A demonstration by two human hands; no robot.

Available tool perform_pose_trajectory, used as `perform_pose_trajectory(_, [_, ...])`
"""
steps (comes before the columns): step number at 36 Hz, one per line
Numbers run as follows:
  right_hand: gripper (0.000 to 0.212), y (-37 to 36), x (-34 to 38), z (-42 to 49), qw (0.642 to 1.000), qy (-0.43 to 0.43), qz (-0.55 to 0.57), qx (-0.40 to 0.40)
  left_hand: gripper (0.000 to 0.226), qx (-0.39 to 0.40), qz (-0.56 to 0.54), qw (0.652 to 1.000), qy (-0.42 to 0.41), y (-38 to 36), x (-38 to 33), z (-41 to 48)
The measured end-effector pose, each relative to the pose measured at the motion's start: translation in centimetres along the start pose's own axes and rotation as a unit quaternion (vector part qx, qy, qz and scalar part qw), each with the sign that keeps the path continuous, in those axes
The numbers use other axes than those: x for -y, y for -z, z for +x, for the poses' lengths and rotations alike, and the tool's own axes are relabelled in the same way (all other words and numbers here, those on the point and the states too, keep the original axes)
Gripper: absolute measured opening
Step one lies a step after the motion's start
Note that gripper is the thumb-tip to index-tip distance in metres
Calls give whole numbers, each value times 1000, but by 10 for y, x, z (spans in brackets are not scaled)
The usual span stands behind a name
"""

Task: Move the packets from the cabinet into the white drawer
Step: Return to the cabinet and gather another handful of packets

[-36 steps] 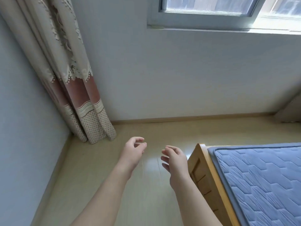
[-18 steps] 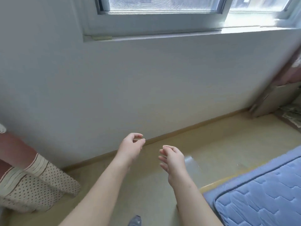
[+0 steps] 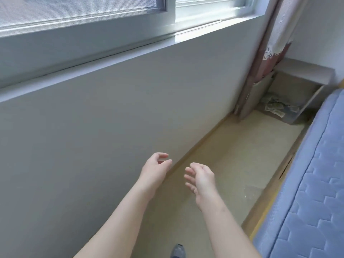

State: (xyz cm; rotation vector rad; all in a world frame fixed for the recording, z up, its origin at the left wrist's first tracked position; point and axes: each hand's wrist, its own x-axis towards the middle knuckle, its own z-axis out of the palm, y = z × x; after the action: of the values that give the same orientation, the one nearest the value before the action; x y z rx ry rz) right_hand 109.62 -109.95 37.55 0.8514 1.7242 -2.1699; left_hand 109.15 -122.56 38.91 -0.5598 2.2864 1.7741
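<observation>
Grey wall runs along just beside the left hand [image 3: 155,169], which is loosely curled and empty, and the right hand [image 3: 202,178] next to it is half-open with nothing in it either. Guessing they're free for grabbing: the packets [image 3: 275,107] sit well ahead and right of both hands, in the open cabinet [image 3: 307,71].

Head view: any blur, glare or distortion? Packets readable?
Head view: motion blur throughout, with both hands soft-edged; daylight blows out the window sill; wide-angle bends the wall and bed edge; packets in the open cabinet sit in shadow, too smeared to count.
</observation>
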Motion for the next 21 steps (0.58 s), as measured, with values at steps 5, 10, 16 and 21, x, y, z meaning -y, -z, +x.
perform_pose_trajectory(5, [9,5,72,77,999,19,17,-34,16,36,9,999,-23,-42,-61,90])
perform_pose_trajectory(10, [11,16,120,148,997,9,34,-74,15,77,20,996,-28,-85,-103,170])
perform_pose_trajectory(16, [11,26,175,250,990,9,62,-125,16,136,40,989,-45,-145,-150,279])
perform_pose_trajectory(21, [11,25,238,330,987,-4,73,-141,15,173,71,980,-68,-189,-201,363])
